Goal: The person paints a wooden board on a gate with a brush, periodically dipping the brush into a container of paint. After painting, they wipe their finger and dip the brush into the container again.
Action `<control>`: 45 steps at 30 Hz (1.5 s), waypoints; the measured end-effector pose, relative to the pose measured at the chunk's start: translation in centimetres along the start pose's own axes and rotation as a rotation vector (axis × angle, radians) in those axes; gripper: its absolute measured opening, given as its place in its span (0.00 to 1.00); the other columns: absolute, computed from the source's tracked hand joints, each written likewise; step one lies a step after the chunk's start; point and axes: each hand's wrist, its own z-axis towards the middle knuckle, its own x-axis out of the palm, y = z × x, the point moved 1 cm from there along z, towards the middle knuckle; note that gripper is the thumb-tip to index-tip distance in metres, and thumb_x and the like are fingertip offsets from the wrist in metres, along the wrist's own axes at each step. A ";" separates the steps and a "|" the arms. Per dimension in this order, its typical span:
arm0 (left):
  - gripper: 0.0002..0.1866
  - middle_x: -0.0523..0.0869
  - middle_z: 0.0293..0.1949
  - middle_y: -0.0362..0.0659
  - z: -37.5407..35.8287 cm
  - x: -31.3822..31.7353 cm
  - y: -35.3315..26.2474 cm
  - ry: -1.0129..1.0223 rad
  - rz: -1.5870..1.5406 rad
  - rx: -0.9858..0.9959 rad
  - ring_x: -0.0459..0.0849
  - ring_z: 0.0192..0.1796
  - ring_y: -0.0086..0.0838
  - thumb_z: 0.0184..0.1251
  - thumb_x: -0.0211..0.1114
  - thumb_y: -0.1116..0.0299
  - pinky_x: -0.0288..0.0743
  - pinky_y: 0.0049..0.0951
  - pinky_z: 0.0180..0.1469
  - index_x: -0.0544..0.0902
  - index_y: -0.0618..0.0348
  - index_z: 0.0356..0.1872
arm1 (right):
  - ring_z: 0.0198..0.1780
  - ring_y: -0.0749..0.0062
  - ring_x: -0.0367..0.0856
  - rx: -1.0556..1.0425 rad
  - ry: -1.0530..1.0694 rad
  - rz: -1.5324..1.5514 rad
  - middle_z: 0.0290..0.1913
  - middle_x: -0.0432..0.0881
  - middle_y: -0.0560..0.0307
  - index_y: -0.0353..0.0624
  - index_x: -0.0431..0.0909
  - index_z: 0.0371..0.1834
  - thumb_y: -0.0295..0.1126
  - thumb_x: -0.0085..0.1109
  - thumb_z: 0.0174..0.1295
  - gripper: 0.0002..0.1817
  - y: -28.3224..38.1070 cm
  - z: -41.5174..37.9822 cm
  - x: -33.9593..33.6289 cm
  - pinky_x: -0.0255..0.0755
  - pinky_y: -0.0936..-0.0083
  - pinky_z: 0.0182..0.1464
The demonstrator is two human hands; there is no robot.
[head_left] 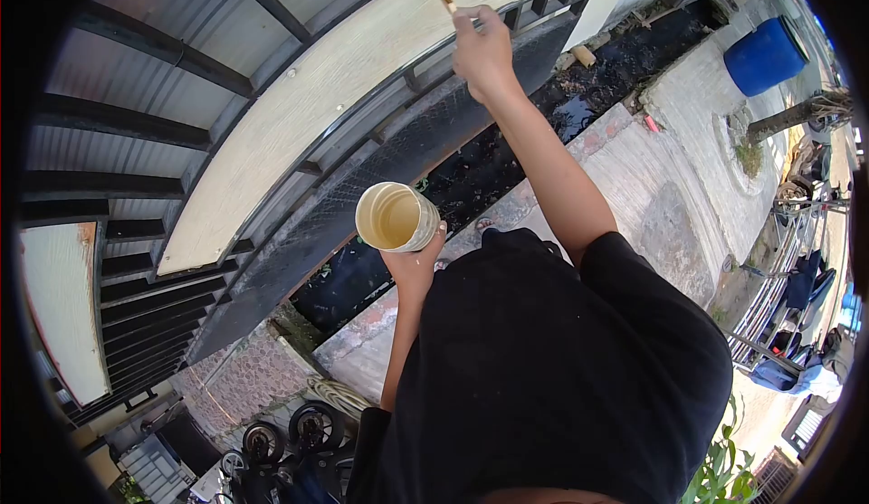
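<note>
A paintbrush [446, 0] is gripped in my right hand [484, 47], its bristle end against or close over the long cream board [272, 142] on the dark metal fence. My left hand [416, 260] is closed round a pale plastic cup [428, 217], tilted so its mouth faces me. Inside the cup lies a yellowish liquid [396, 222]. The cup is held out over the ditch, below the board. Several bolt heads dot the board's surface.
Dark water [466, 174] fills a ditch between the fence [136, 124] and the concrete path [670, 205]. Beyond the path stand a blue barrel [760, 59] and a metal rack [769, 296] with clothes. A wheeled black object [312, 427] and a coiled hose [339, 398] lie at lower left.
</note>
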 end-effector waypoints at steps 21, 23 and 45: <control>0.27 0.90 0.52 0.45 -1.2 -0.8 0.2 0.019 -0.020 -0.042 0.90 0.54 0.29 0.58 0.83 0.78 0.82 0.34 0.63 0.82 0.66 0.59 | 0.17 0.83 0.61 -0.063 0.408 -0.148 0.22 0.69 0.65 0.38 0.77 0.56 0.33 0.56 0.83 0.10 -0.7 -6.6 8.3 0.52 0.76 0.19; 0.27 0.90 0.51 0.45 -1.2 -1.1 0.3 0.001 -0.001 -0.044 0.89 0.54 0.29 0.58 0.84 0.78 0.81 0.34 0.63 0.82 0.66 0.59 | 0.17 0.83 0.61 0.021 0.368 -0.048 0.22 0.69 0.66 0.38 0.76 0.57 0.32 0.56 0.83 0.10 -0.5 -6.0 6.3 0.51 0.76 0.19; 0.24 0.91 0.50 0.44 -1.5 -1.7 0.3 0.026 -0.064 -0.005 0.89 0.53 0.28 0.59 0.83 0.78 0.81 0.33 0.62 0.84 0.66 0.56 | 0.18 0.85 0.56 0.008 0.244 0.121 0.23 0.63 0.70 0.40 0.74 0.54 0.29 0.54 0.83 0.05 -1.2 -2.5 5.9 0.47 0.77 0.20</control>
